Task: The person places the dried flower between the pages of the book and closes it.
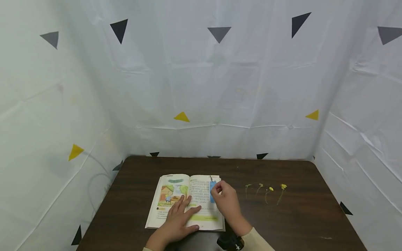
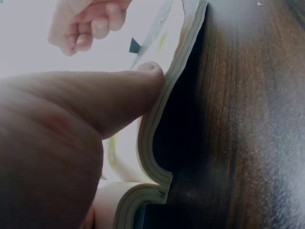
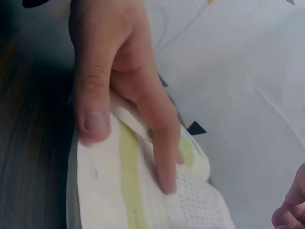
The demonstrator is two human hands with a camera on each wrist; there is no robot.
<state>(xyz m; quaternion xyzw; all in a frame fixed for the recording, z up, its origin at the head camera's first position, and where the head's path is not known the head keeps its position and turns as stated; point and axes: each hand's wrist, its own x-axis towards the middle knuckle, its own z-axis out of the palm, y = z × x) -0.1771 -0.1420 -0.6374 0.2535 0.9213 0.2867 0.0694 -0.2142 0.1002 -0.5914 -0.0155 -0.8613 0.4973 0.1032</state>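
An open book (image 1: 204, 227) lies on the dark table, with a colour picture on its left page and print on the right. My left hand (image 1: 178, 222) presses on the lower middle of it, fingers spread. In the left wrist view its thumb (image 2: 128, 93) rests by the page edge. A blue bookmark (image 1: 212, 186) with a dark tassel is at the right page's outer side. Over it my right hand (image 1: 227, 203) has curled fingers; whether they pinch it is hidden. The left wrist view shows those curled fingers (image 2: 100, 27) with no bookmark visible between them.
Several small yellow-flowered sprigs (image 1: 283, 187) lie in a row on the table (image 1: 301, 219), right of the book. A black wrist device (image 1: 230, 242) sits at the right wrist. White sheeting (image 1: 201, 87) with dark and yellow triangles surrounds the table's back and sides.
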